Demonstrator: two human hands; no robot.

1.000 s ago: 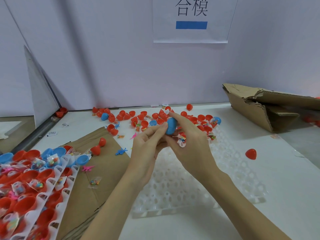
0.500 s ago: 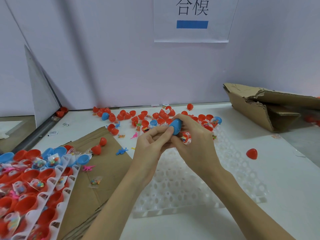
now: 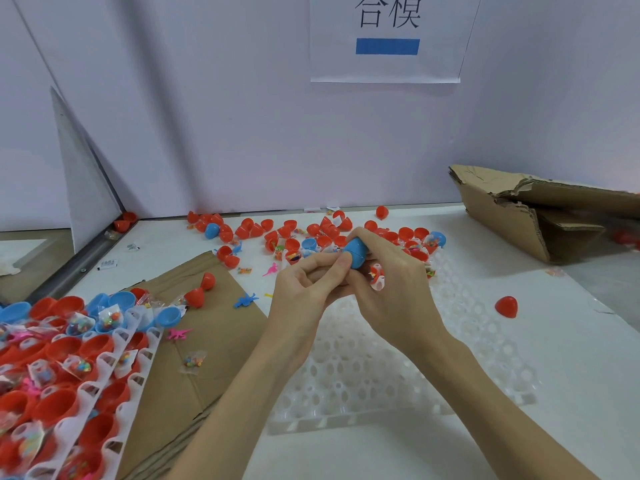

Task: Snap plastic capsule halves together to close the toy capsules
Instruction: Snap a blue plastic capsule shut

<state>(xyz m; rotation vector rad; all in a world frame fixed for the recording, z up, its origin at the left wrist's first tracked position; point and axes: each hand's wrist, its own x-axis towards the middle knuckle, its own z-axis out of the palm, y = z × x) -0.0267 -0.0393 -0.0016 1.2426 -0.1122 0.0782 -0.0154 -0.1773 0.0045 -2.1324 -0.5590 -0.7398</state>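
Item: blue capsule (image 3: 356, 251), seam visible, pinched by your left hand (image 3: 304, 292) at 9 o'clock, right hand (image 3: 391, 289) wrapping it. Squeeze the halves squarely until flush.

A blue capsule (image 3: 356, 252), egg-shaped with a seam line around its middle, sits tilted above the far edge of the white grid tray (image 3: 398, 375). Loose red capsule halves (image 3: 287, 233) with a few blue ones lie scattered beyond the tray's far edge. One red half (image 3: 506, 306) rests alone, dome up, just right of the tray.
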